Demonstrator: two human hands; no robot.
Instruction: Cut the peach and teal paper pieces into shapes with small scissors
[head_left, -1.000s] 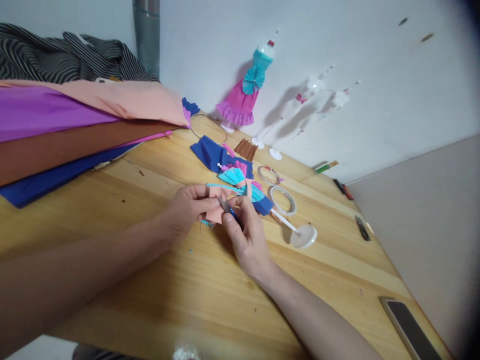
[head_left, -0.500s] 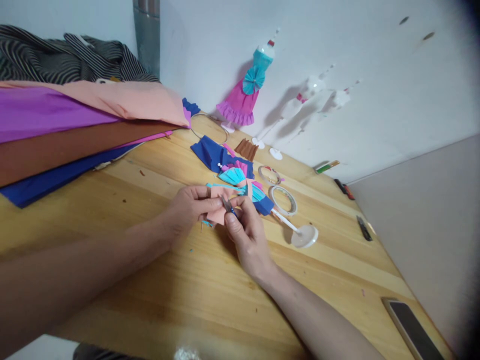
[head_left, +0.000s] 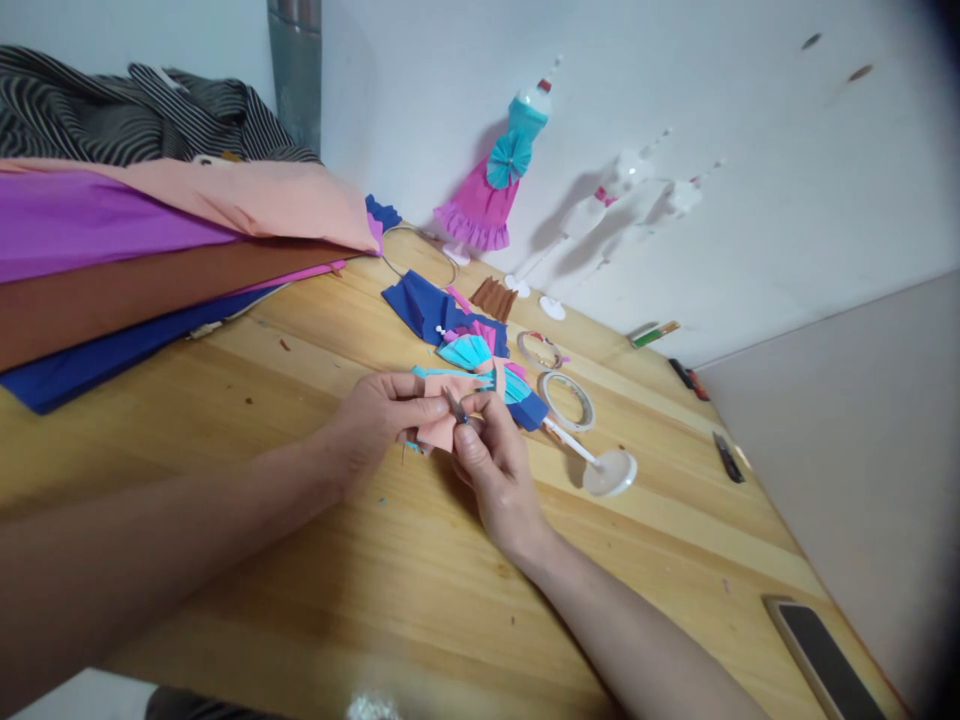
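My left hand [head_left: 379, 418] pinches a small peach-coloured piece of crepe-like paper [head_left: 437, 432] between thumb and fingers. Small scissors [head_left: 456, 406] are gripped in my right hand [head_left: 495, 455], their blades lying against the peach piece; most of the handle is hidden by the fingers. Just beyond both hands a small dress-form stand [head_left: 611, 473] lies on its side. Turquoise pleated pieces [head_left: 465, 352] and dark blue pieces [head_left: 420, 305] lie around it, and a turquoise strip shows behind the peach piece.
Rolls of tape [head_left: 567, 400] lie beyond the stand. A dressed mannequin [head_left: 491, 190] and white bare ones [head_left: 592, 215] stand by the wall. Large coloured sheets [head_left: 187, 205] cover the left of the wooden table [head_left: 300, 600]. A phone [head_left: 825, 655] and a cutter [head_left: 727, 457] lie right.
The peach piece has shifted slightly to the right in my left hand, and the scissors have turned a little against it. Everything else looks the same.
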